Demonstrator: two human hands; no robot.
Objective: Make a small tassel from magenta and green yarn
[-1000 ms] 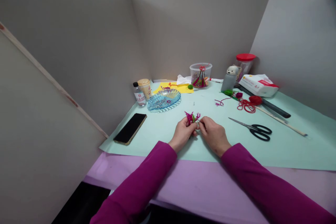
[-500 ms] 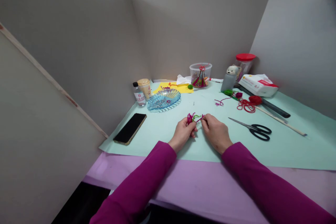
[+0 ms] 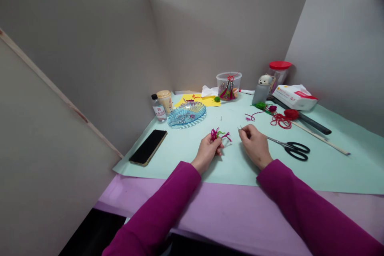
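Left hand (image 3: 205, 152): thumb and fingers closed together on a small tuft of magenta and green yarn (image 3: 215, 133), held just above the pale green sheet (image 3: 180, 160), near its front edge. Loose ends stand up past the thumb, and a few lean towards the right hand (image 3: 256, 148) without touching it. Right hand: thumb and forefinger pinched on a thin metallic tool (image 3: 239, 128), its tip pointing away from the palm; the rest is hidden by the fingers. The scissors (image 3: 286, 144) lie beside that hand, their blades partly behind it; the blue dish (image 3: 198, 119) lies beyond the left hand. Judged by look, the yarn is very light, soft and limp, hardly slippery but apt to fray or snag; it is best gripped low, where the strands gather, leaving the ends free. The tool seems slim and stiff, suited to a fingertip pinch.
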